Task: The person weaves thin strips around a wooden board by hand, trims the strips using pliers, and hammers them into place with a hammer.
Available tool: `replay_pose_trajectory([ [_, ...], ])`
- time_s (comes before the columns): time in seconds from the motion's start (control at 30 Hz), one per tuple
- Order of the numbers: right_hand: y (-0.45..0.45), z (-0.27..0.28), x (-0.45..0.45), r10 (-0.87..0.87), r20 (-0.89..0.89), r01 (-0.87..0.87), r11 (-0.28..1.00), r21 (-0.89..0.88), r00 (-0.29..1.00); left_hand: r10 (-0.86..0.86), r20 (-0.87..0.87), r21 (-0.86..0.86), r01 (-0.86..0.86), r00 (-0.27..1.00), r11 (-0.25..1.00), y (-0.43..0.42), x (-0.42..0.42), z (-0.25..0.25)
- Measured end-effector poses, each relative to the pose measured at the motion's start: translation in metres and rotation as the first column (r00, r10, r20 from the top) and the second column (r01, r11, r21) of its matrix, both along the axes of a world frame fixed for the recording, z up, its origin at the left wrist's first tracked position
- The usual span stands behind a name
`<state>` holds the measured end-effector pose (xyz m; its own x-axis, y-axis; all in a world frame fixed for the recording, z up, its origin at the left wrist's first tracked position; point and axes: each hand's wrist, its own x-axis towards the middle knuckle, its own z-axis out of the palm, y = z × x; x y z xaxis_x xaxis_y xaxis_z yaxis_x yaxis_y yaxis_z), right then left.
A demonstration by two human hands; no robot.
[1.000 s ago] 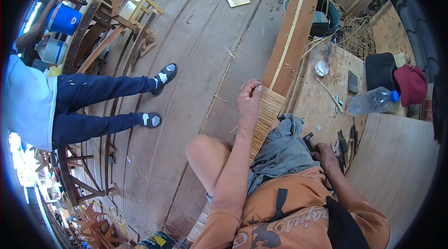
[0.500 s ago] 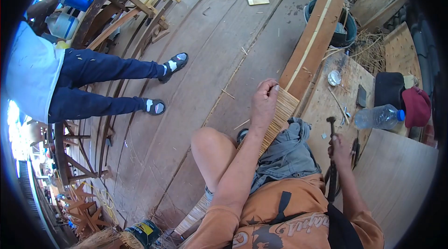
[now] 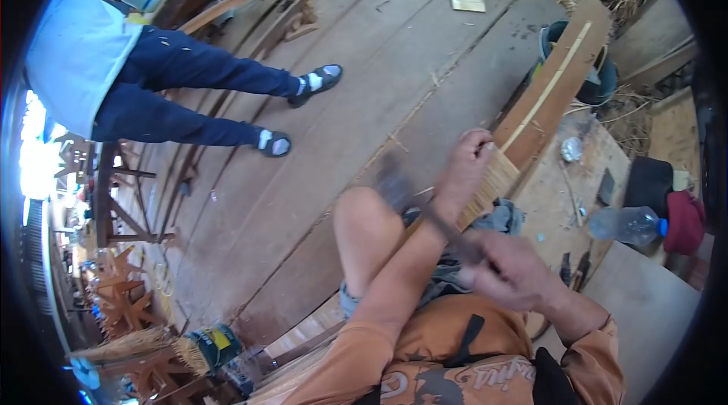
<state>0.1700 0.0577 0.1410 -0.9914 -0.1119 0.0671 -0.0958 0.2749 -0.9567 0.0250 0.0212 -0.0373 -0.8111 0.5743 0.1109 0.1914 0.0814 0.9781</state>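
Note:
My left hand rests, fingers closed, at the end of the strip-covered section of a long brown board. Whatever its fingertips pinch is too small to make out. A single pale strip runs down the middle of the bare part of the board. My right hand is closed around the handle of a hammer. The hammer's head is smeared by motion above my left forearm, near my bent knee. My forearm hides part of the strip-covered section.
A wooden bench on the right holds a small round metallic dish, a plastic bottle and a maroon cap. Behind the board's far end stands a dark bucket. Another person stands at the left.
My right hand has swung the hammer from the bench side leftward across my lap to above my left forearm. My left hand stays at the board. The whole view has shifted.

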Motion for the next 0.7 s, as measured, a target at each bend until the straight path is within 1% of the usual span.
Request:
replay_pose_trajectory([
  [0.03, 0.01, -0.004, 0.002, -0.159, 0.1, 0.152, 0.986, 0.074, 0.982, 0.018, -0.022, -0.001, -0.018, 1.0, 1.0, 0.001, -0.004, -0.004],
  [0.07, 0.017, -0.01, 0.01, -0.318, 0.18, 0.29, 0.943, 0.162, 0.931, 0.039, -0.045, -0.003, -0.04, 0.998, 0.999, -0.001, -0.002, -0.01],
  [0.1, 0.03, -0.026, 0.014, -0.411, 0.176, 0.362, 0.897, 0.255, 0.894, 0.052, 0.021, 0.009, -0.052, 0.998, 0.999, -0.002, 0.001, 0.007],
  [0.13, 0.043, -0.043, 0.017, -0.501, 0.159, 0.427, 0.835, 0.346, 0.851, 0.049, 0.012, -0.034, -0.048, 0.999, 0.998, -0.004, 0.0, 0.009],
  [0.17, 0.053, -0.053, 0.019, -0.531, 0.205, 0.424, 0.812, 0.402, 0.822, 0.046, 0.001, -0.075, -0.046, 0.999, 0.996, -0.003, 0.0, 0.009],
  [0.2, 0.06, -0.06, 0.022, -0.56, 0.25, 0.416, 0.789, 0.453, 0.79, 0.043, 0.159, 0.012, -0.046, 0.986, 0.999, -0.002, 0.002, 0.006],
  [0.27, 0.064, -0.065, 0.028, -0.564, 0.275, 0.388, 0.778, 0.494, 0.779, 0.037, 0.174, 0.018, -0.041, 0.984, 0.999, 0.0, 0.004, 0.0],
  [0.3, 0.062, -0.067, 0.03, -0.566, 0.261, 0.402, 0.778, 0.482, 0.782, 0.03, 0.167, 0.008, -0.031, 0.986, 0.999, -0.002, 0.005, -0.001],
  [0.33, 0.059, -0.067, 0.031, -0.572, 0.247, 0.42, 0.778, 0.468, 0.782, 0.054, 0.102, -0.026, -0.051, 0.993, 0.998, -0.004, 0.005, 0.008],
  [0.43, 0.057, -0.064, 0.027, -0.551, 0.309, 0.402, 0.808, 0.431, 0.775, 0.052, 0.138, -0.032, -0.048, 0.989, 0.998, -0.005, 0.006, 0.017],
  [0.47, 0.058, -0.066, 0.025, -0.534, 0.34, 0.377, 0.82, 0.43, 0.774, 0.052, 0.203, -0.002, -0.052, 0.978, 0.999, -0.003, 0.007, 0.014],
  [0.5, 0.059, -0.071, 0.026, -0.538, 0.342, 0.378, 0.818, 0.434, 0.77, 0.047, 0.207, 0.001, -0.049, 0.977, 0.999, -0.003, 0.008, 0.016],
  [0.57, 0.063, -0.084, 0.028, -0.511, 0.342, 0.324, 0.818, 0.475, 0.789, 0.035, 0.214, -0.006, -0.035, 0.976, 0.999, -0.006, 0.007, 0.021],
  [0.6, 0.065, -0.089, 0.029, -0.508, 0.324, 0.287, 0.793, 0.538, 0.798, 0.034, 0.22, -0.004, -0.034, 0.975, 0.999, -0.006, 0.007, 0.02],
  [0.67, 0.064, -0.085, 0.03, -0.531, 0.323, 0.31, 0.784, 0.537, 0.783, 0.058, 0.169, -0.05, -0.05, 0.984, 0.997, -0.005, 0.006, 0.017],
  [0.7, 0.062, -0.082, 0.03, -0.551, 0.322, 0.335, 0.778, 0.531, 0.77, 0.056, 0.174, -0.048, -0.048, 0.983, 0.998, -0.005, 0.006, 0.015],
])
